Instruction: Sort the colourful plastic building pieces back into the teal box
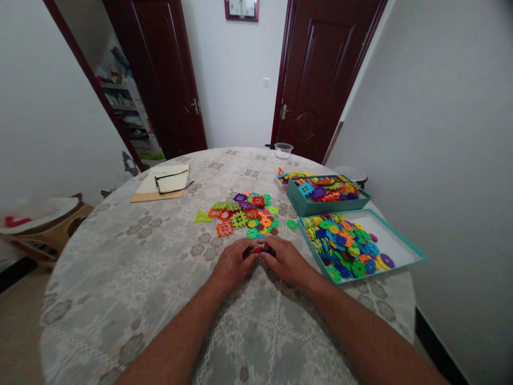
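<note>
Close together near the middle of the table, my left hand (236,260) and my right hand (284,258) meet at the fingertips. Pinched between them are small coloured plastic connecting discs (257,249), with red, green and dark blue showing; the fingers cover most of them. Just beyond the hands lies a loose pile of connecting pieces, with a lime square piece (239,219), an orange square piece (225,229) and several round notched discs. A lime triangular piece (202,216) sits at the pile's left end. One green disc (292,224) lies apart on the right.
On the right, a teal-edged box lid (395,230) holds many notched discs. Behind it stands a teal box (304,206) full of pieces. A clear plastic bowl (284,149) is at the far edge. Glasses (172,183) rest on a notebook (146,187) at the left.
</note>
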Available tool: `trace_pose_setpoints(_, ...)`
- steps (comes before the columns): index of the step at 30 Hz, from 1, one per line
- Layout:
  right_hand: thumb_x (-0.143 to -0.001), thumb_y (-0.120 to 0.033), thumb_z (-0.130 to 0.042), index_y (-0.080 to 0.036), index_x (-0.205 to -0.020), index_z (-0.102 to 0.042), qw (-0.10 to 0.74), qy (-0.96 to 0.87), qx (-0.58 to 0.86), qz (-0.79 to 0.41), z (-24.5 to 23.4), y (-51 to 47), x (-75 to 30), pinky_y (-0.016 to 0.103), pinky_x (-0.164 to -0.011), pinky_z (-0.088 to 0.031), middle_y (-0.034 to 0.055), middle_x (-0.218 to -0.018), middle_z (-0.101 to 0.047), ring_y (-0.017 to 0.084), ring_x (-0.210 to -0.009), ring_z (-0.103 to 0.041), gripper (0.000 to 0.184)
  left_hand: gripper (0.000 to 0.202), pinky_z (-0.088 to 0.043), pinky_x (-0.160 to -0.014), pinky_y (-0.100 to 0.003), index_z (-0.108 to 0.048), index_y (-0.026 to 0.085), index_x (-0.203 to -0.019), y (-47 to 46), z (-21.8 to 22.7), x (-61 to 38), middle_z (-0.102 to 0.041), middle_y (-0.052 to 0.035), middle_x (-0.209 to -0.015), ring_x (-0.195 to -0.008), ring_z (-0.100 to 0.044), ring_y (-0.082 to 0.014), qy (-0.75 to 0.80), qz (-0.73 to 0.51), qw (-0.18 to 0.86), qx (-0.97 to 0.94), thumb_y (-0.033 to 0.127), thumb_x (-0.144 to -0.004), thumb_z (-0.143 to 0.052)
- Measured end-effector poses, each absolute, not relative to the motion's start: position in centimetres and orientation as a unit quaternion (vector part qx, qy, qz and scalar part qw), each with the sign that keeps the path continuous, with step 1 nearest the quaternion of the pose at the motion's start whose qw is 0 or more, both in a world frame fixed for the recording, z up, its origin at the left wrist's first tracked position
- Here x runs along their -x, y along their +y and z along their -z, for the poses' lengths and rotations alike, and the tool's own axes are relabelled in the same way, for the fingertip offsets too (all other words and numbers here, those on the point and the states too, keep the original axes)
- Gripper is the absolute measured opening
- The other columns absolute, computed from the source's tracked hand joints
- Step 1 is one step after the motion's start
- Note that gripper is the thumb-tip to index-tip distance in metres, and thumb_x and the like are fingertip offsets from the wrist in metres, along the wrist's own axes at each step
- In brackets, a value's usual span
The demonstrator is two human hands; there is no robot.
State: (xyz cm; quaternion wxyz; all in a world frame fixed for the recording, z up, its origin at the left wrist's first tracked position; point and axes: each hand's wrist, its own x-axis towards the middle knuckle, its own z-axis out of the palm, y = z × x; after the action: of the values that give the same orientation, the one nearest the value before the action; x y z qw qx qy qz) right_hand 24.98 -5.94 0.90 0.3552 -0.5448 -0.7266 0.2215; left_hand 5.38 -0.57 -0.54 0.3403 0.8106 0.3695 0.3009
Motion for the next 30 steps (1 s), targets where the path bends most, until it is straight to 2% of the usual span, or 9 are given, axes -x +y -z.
trace_pose_setpoints(4,-0.095,-0.015,-0.065,-0.022,-0.099,-0.074,0.369,-0.71,0.546,-0.247,-0.9,-5.8,-24.8,0.029,-0.085,-0.047,0.0017,-0.096,-0.071,0.018,-0.093,-0.064,0.012,0.016,-0.044,-0.073,-0.027,-0.074,0.023,-0.101,-0.3,0.4,-5.2,-0.071,0.0014,-0.086,-0.078,-0.061,-0.0161,0.37,-0.291,0.355,-0.808,0.033,-0.094,-0.066)
trace_pose_setpoints(9,-0.094,-0.015,-0.068,-0.021,-0.094,-0.073,0.386,-0.688,0.559,-0.257,-1.5,-6.2,-24.4,0.027,-0.079,-0.045,0.0005,-0.092,-0.067,0.016,-0.089,-0.062,0.008,0.014,-0.038,-0.064,-0.026,-0.066,0.021,-0.091,-0.4,0.5,-5.1,-0.059,0.0059,-0.07,-0.066,-0.053,-0.0135,0.392,-0.276,0.355,-0.802,0.035,-0.091,-0.067)
trace_pose_setpoints(14,-0.094,-0.019,-0.066,-0.021,-0.087,-0.068,0.361,-0.705,0.581,-0.186,-3.5,-6.8,-25.2,0.026,-0.073,-0.041,-0.0014,-0.082,-0.066,0.015,-0.078,-0.06,0.007,0.016,-0.042,-0.067,-0.026,-0.067,0.022,-0.097,-0.6,0.4,-5.2,-0.066,0.0044,-0.074,-0.068,-0.058,-0.0144,0.366,-0.271,0.37,-0.81,0.037,-0.091,-0.067)
trace_pose_setpoints(20,-0.095,-0.026,-0.061,-0.021,-0.091,-0.064,0.374,-0.618,0.691,0.02,-6.0,-6.5,-30.9,0.028,-0.072,-0.04,0.0018,-0.083,-0.069,0.018,-0.075,-0.061,0.007,0.018,-0.047,-0.071,-0.029,-0.068,0.023,-0.094,-0.6,0.2,-5.3,-0.07,0.0012,-0.078,-0.071,-0.063,-0.0164,0.372,-0.275,0.333,-0.821,0.039,-0.095,-0.061)
trace_pose_setpoints(25,-0.094,-0.023,-0.056,-0.018,-0.098,-0.066,0.257,-0.519,0.8,0.155,-5.7,-6.9,-36.6,0.034,-0.077,-0.042,0.0107,-0.092,-0.072,0.025,-0.084,-0.063,0.011,0.018,-0.047,-0.073,-0.028,-0.067,0.023,-0.094,-0.5,0.3,-5.3,-0.071,0.0013,-0.079,-0.073,-0.064,-0.0162,0.366,-0.275,0.322,-0.829,0.038,-0.097,-0.058)
trace_pose_setpoints(27,-0.093,-0.022,-0.056,-0.016,-0.103,-0.067,0.227,-0.484,0.821,0.2,-5.5,-7.0,-37.8,0.037,-0.081,-0.044,0.0156,-0.099,-0.07,0.029,-0.093,-0.063,0.016,0.017,-0.048,-0.074,-0.028,-0.067,0.023,-0.094,-0.6,0.4,-5.3,-0.071,0.0014,-0.079,-0.074,-0.064,-0.0163,0.368,-0.283,0.318,-0.827,0.036,-0.097,-0.058)
trace_pose_setpoints(30,-0.093,-0.022,-0.056,-0.012,-0.115,-0.066,0.276,-0.483,0.788,0.262,-5.4,-6.8,-37.0,0.046,-0.095,-0.045,0.0214,-0.114,-0.066,0.035,-0.112,-0.058,0.026,0.016,-0.048,-0.074,-0.029,-0.067,0.023,-0.094,-0.5,0.6,-5.4,-0.071,0.0007,-0.08,-0.074,-0.065,-0.017,0.387,-0.311,0.294,-0.816,0.035,-0.097,-0.057)
